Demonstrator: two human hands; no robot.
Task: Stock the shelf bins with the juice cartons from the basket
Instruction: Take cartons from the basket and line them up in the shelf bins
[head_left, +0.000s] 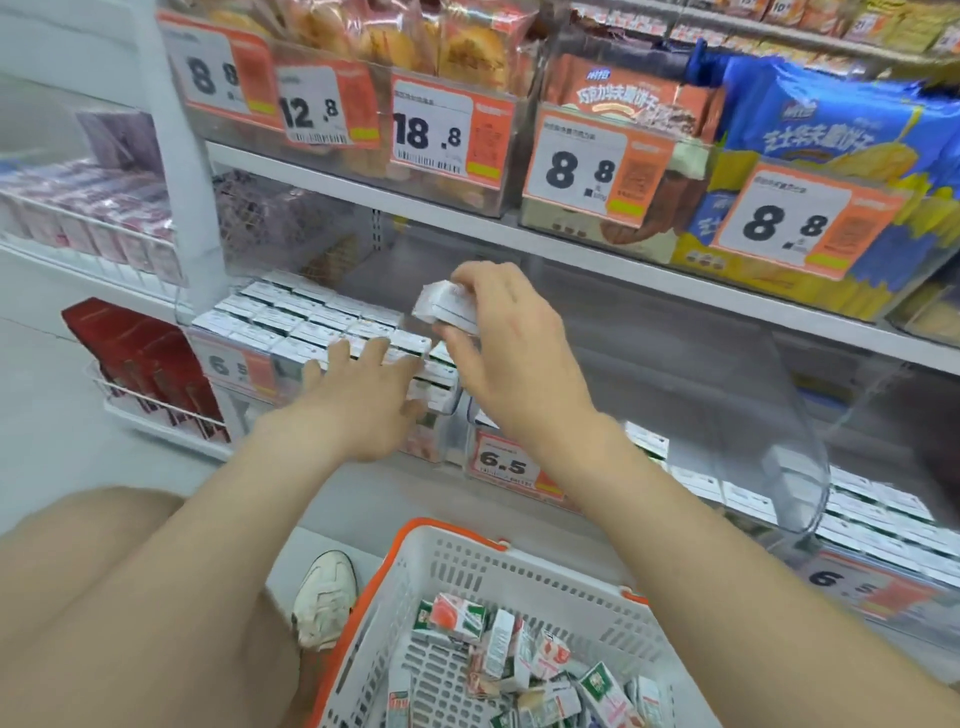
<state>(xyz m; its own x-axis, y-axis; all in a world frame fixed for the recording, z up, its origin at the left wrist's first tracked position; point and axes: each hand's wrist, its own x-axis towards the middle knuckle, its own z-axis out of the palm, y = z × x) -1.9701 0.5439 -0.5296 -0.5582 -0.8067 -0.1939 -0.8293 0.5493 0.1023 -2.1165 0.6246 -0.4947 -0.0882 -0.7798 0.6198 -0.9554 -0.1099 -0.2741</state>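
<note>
Carton (445, 307), small, white, in right hand (511, 356)

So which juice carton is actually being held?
The carton pinched in the right hand, raised above the left bin; the others sit in bins or lie in the basket.

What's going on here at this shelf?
A person is stocking a store shelf. The right hand grips a carton just above the left bin, which is nearly full of neat rows. The left hand, fingers spread, rests on the front row there. The basket below holds many more loose cartons.
</note>
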